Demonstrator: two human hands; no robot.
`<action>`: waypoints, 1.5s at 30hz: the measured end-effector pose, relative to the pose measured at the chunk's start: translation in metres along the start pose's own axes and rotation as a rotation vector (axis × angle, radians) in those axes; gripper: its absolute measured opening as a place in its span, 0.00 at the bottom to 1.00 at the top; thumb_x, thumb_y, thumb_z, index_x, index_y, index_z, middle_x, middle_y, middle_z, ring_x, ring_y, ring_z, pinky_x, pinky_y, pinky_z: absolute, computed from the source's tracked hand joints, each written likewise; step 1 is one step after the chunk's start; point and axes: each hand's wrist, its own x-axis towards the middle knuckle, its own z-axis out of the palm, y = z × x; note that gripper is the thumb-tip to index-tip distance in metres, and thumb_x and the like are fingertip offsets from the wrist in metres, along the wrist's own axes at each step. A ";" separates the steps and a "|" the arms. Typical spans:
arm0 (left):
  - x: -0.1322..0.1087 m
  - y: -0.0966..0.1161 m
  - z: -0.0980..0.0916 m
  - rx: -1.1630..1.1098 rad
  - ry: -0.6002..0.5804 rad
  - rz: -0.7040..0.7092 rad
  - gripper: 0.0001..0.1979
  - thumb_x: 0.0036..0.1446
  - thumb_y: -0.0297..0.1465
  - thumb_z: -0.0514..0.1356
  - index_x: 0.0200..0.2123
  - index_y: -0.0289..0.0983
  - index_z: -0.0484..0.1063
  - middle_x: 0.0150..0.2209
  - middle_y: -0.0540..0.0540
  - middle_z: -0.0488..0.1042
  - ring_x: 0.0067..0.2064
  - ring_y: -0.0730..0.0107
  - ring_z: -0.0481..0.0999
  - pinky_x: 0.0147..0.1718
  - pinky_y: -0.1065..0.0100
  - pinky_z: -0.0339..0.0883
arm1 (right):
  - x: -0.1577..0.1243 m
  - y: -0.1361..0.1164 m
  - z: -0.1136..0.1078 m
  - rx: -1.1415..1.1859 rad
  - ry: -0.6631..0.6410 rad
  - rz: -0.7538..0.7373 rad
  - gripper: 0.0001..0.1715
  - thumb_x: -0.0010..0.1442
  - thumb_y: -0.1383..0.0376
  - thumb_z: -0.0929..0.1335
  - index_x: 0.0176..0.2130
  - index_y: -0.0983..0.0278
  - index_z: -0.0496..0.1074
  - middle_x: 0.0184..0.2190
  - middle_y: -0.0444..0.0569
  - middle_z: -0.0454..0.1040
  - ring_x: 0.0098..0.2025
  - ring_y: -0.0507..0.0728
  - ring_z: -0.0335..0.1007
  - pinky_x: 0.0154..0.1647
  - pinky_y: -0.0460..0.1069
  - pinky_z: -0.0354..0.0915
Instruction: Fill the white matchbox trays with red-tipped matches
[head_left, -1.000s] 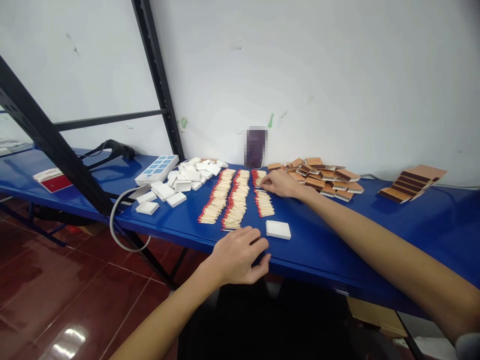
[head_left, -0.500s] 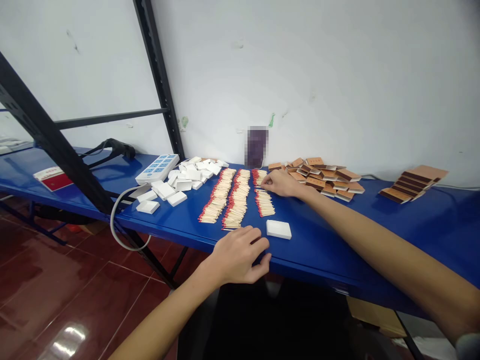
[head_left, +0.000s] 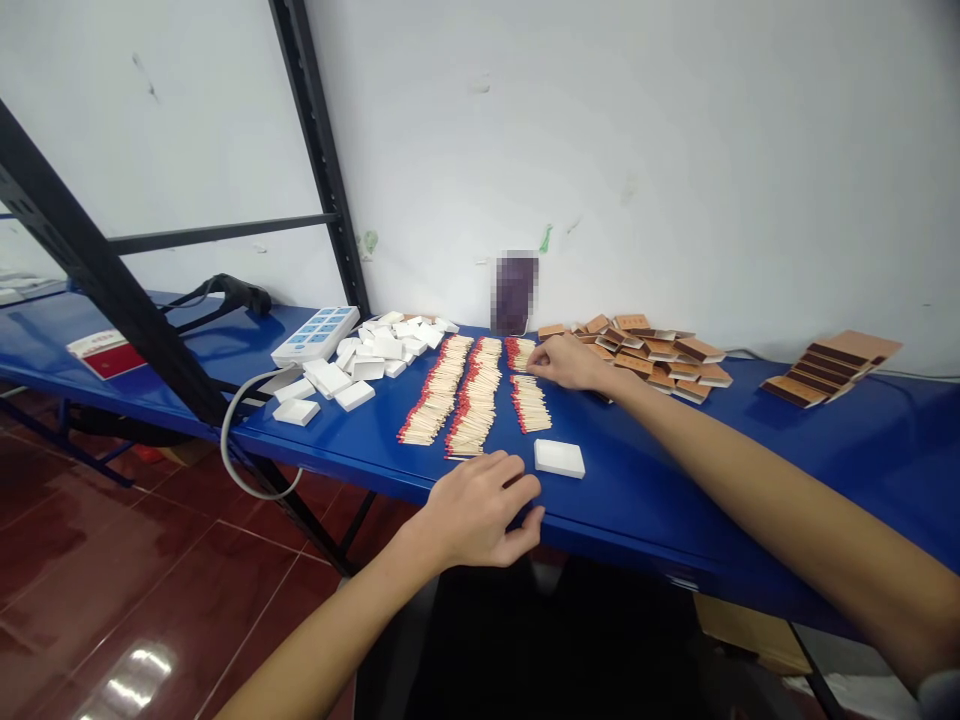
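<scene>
My right hand (head_left: 566, 362) reaches over the table to the shortest column of red-headed matches (head_left: 531, 404). Its thumb and fingers are pinched at the bare ends of matches near a small gap in that column; the fingertips partly hide what they grip. My left hand (head_left: 484, 510) hovers at the table's front edge, fingers loosely bent, thumb apart, nothing in it. Just beyond its fingers lies a white matchbox tray (head_left: 559, 458). Two longer columns of matches, a middle one (head_left: 475, 400) and a left one (head_left: 436, 395), lie alongside, heads to the left.
White matchbox trays (head_left: 387, 348) are heaped at the back left, beside a white and blue device (head_left: 315, 335). Brown matchbox sleeves (head_left: 652, 350) are piled at the back right, with a stack (head_left: 832, 368) farther right. A black rack post (head_left: 142, 330) rises on the left.
My right hand has shifted very slightly at the shortest match column, its fingers still pinched. My left hand keeps its place and pose.
</scene>
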 end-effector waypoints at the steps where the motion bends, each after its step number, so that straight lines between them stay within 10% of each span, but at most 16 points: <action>1: 0.000 0.000 0.000 0.001 0.000 -0.001 0.07 0.59 0.32 0.53 0.32 0.38 0.68 0.29 0.48 0.68 0.30 0.67 0.68 0.27 0.66 0.62 | 0.000 0.000 0.001 -0.014 -0.011 0.004 0.13 0.58 0.64 0.67 0.35 0.65 0.81 0.28 0.50 0.80 0.31 0.55 0.72 0.32 0.47 0.60; 45: 0.002 0.001 -0.002 0.009 -0.015 0.002 0.08 0.60 0.33 0.52 0.32 0.38 0.67 0.29 0.47 0.67 0.30 0.67 0.68 0.27 0.66 0.63 | 0.001 -0.001 0.003 0.091 -0.086 -0.055 0.13 0.59 0.62 0.64 0.32 0.64 0.77 0.31 0.48 0.79 0.32 0.55 0.71 0.31 0.46 0.59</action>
